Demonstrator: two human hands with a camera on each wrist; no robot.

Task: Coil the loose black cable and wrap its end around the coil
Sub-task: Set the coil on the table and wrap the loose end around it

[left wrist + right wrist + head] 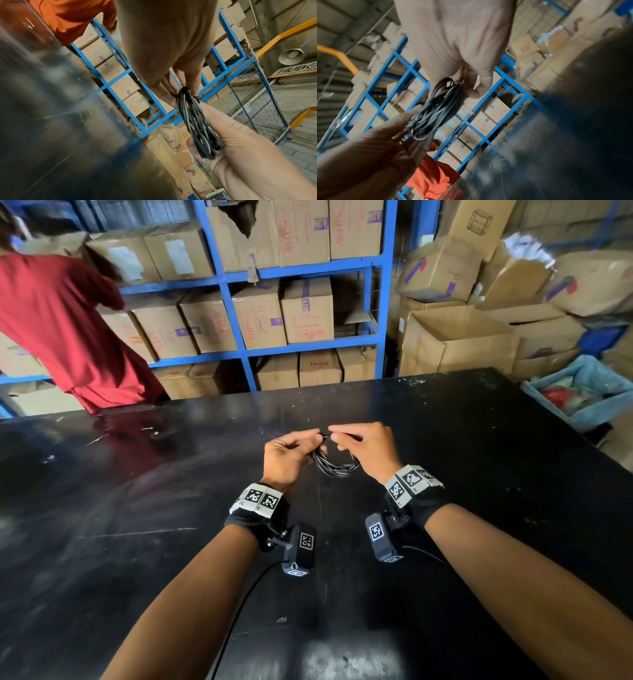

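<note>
The black cable is gathered into a small coil of several loops, held just above the black table at its middle. My left hand pinches the top of the coil from the left. My right hand pinches the same spot from the right, its index finger stretched over the strands. In the left wrist view the coil hangs from my left fingers and lies against my right hand. The right wrist view shows the coil under my right fingers, beside my left hand.
A person in a red shirt stands at the table's far left edge. Blue shelving stacked with cardboard boxes runs behind the table. Open boxes and a blue bin stand at the right.
</note>
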